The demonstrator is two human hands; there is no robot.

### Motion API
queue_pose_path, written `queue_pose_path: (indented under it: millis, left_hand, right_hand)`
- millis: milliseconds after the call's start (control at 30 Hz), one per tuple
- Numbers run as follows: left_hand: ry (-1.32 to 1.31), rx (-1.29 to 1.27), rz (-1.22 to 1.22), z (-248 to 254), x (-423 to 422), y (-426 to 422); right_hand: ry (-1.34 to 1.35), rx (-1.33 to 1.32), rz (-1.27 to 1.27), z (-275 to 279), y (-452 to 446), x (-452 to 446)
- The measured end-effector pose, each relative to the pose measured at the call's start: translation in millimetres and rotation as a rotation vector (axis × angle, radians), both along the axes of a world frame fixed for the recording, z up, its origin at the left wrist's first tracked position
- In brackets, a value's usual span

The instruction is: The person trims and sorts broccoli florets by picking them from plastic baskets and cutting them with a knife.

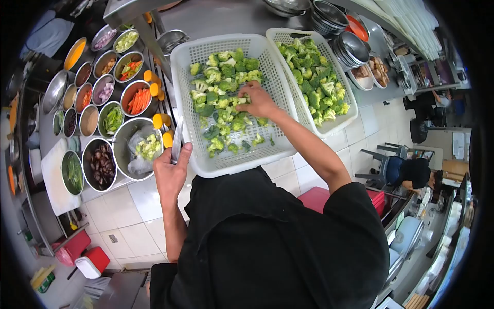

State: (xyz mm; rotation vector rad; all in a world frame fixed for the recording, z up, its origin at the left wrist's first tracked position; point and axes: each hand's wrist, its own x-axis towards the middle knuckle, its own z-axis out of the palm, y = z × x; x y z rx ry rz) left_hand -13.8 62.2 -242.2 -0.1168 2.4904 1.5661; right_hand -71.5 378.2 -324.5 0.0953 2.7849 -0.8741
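Note:
My left hand (172, 170) is closed around a knife (177, 140), its blade pointing up beside the near left corner of a white perforated basket (234, 166). The knife's handle is hidden in my fist. Inside that basket lie many cut broccoli florets (218, 77). My right hand (257, 101) reaches in from the right, thumb and fingers curled around broccoli near the basket's middle. A second white basket (337, 119), heaped with broccoli florets (314, 77), stands just to the right.
Metal containers of cut vegetables stand on the left, including carrots (138, 101), dark mushroom-like pieces (100, 162) and chopped greens (148, 147). A white cutting board (56, 175) lies beyond them. Stacked metal bowls (352, 49) sit back right. A person (411, 172) is at far right.

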Motion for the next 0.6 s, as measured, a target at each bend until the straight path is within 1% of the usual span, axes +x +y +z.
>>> queue_pose_path:
  millis: [100, 200, 300, 333, 433, 467, 567, 600]
  left_hand:
    - [-0.014, 0.026, 0.014, 0.6, 4.0, -2.6]
    - [-0.010, 0.017, 0.008, 1.8, 4.2, -4.8]
    - [0.000, -0.001, 0.012, 4.4, 3.9, -7.2]
    - [0.004, -0.005, 0.012, 5.5, 4.7, -7.9]
    - [0.008, -0.003, 0.018, 6.4, 5.5, -6.7]
    - [0.004, -0.015, 0.011, 5.3, 5.7, -6.6]
    - [0.005, -0.027, -0.008, 4.0, 4.0, -3.2]
    - [0.010, -0.018, -0.010, 8.2, 3.5, 0.7]
  right_hand:
    - [-0.042, 0.019, -0.009, 1.3, -0.8, -1.7]
    - [-0.116, -0.024, 0.029, 11.2, 6.9, -8.3]
    - [-0.062, -0.319, -0.102, 20.2, 15.0, -3.7]
    - [-0.089, -0.407, -0.174, 20.7, 16.6, -4.6]
    - [-0.181, -1.130, -0.383, 32.0, 23.1, 5.4]
    - [-0.189, -1.314, -0.416, 36.9, 23.7, 9.3]
    - [-0.179, -1.674, -0.518, 63.5, 12.5, 23.5]
    - [-0.192, -1.754, -0.514, 59.2, 13.8, 25.1]
